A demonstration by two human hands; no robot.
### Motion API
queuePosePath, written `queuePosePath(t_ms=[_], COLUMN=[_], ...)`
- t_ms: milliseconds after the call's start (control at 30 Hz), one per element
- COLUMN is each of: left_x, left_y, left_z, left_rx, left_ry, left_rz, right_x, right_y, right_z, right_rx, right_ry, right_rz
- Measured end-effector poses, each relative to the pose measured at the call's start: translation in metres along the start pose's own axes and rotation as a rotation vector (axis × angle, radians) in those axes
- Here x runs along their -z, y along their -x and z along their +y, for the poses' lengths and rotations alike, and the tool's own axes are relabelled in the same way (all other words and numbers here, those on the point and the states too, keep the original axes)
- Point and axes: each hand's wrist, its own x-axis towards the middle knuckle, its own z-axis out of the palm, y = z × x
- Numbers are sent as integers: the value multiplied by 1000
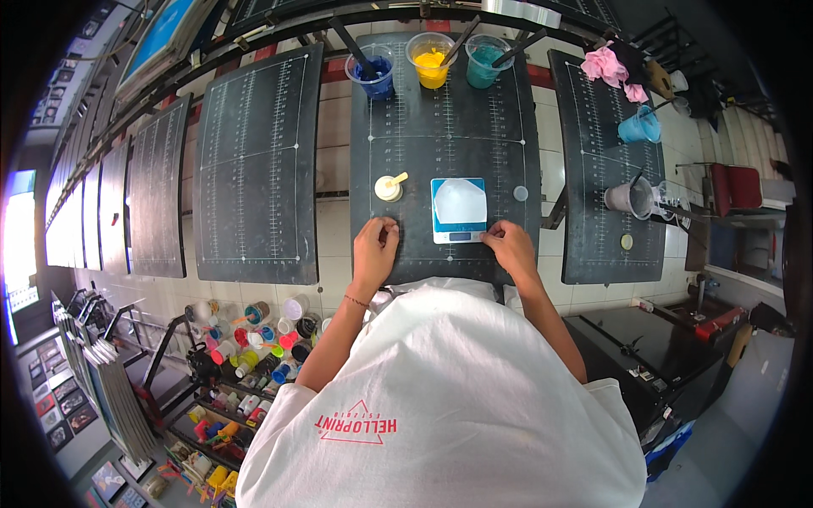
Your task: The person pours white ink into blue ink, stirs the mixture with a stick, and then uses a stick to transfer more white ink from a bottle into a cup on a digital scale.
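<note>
A small blue scale [458, 210] carrying a white sheet or tray sits near the front of the middle black board [440, 110]. My right hand [509, 244] rests on the board at the scale's front right corner, fingertips touching it. My left hand [376, 241] lies on the board to the left of the scale, fingers curled, holding nothing I can see. Just beyond my left hand is a small cream lid [389, 187] with a yellow stick in it. At the board's far end stand three clear cups of blue ink [371, 74], yellow ink [431, 61] and teal ink [485, 63], each with a stirrer.
Similar black gridded boards stand left [258, 161] and right [605, 169]; the right one holds a pink rag [606, 66], a blue cup [639, 127] and a clear cup [628, 198]. A low rack of several coloured ink bottles [254, 339] stands at my lower left.
</note>
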Motion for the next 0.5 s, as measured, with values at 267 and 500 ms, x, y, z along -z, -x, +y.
queuePosePath(t_ms=[267, 500], left_x=[0, 4], left_y=[-2, -2], left_z=[1, -7], left_rx=[-4, 34], left_ry=[21, 54], left_rz=[9, 47], right_x=[13, 16], right_y=[1, 1], right_z=[0, 20], right_rx=[8, 35], right_ry=[-147, -242], right_rz=[-79, -30])
